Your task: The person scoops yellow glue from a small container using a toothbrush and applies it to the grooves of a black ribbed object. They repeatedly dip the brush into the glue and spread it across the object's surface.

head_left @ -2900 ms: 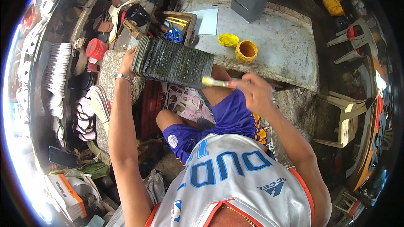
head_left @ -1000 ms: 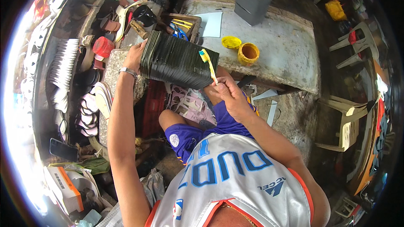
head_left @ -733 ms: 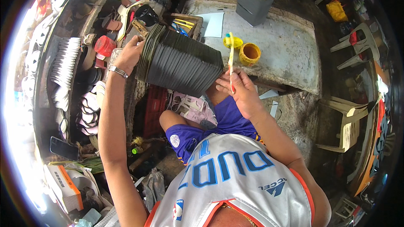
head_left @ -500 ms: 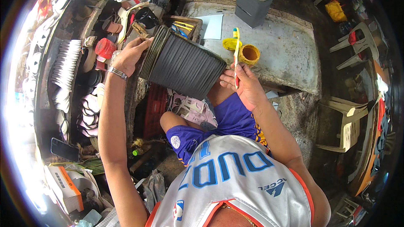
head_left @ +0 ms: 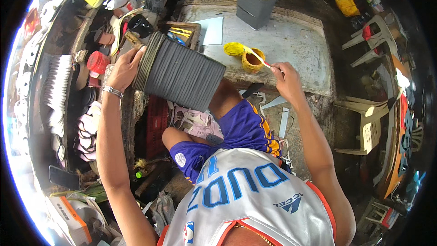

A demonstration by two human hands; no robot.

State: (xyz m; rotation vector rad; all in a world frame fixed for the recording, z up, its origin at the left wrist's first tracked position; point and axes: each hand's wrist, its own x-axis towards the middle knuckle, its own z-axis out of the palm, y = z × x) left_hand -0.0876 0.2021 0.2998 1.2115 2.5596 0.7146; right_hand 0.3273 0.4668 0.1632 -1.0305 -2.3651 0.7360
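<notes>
My left hand [head_left: 124,72] grips the far left end of a thick stack of dark grey flat strips [head_left: 182,69], held tilted above my lap. The strips lie tightly side by side, and their outer left edges look greenish. In my closed right hand [head_left: 288,81] is a toothbrush [head_left: 263,61] with a red and white handle, held by its end. Its head reaches over the mouth of a small yellow-stained pot [head_left: 251,67] at the worktable's near edge; the bristles are hard to make out. A yellow lid-like disc [head_left: 233,48] lies left of the pot.
The worn worktable [head_left: 300,41] bears a dark grey metal can [head_left: 256,4] and a pale blue sheet [head_left: 211,31]. Shelves on the left hold stacked white soles [head_left: 58,86] and a red container [head_left: 98,62]. Plastic chairs [head_left: 364,123] stand at right.
My right hand has left the stack's right side and moved right, tipping the toothbrush from upright to slanting over the pot. The stack stays in my left hand. The whole view has shifted slightly.
</notes>
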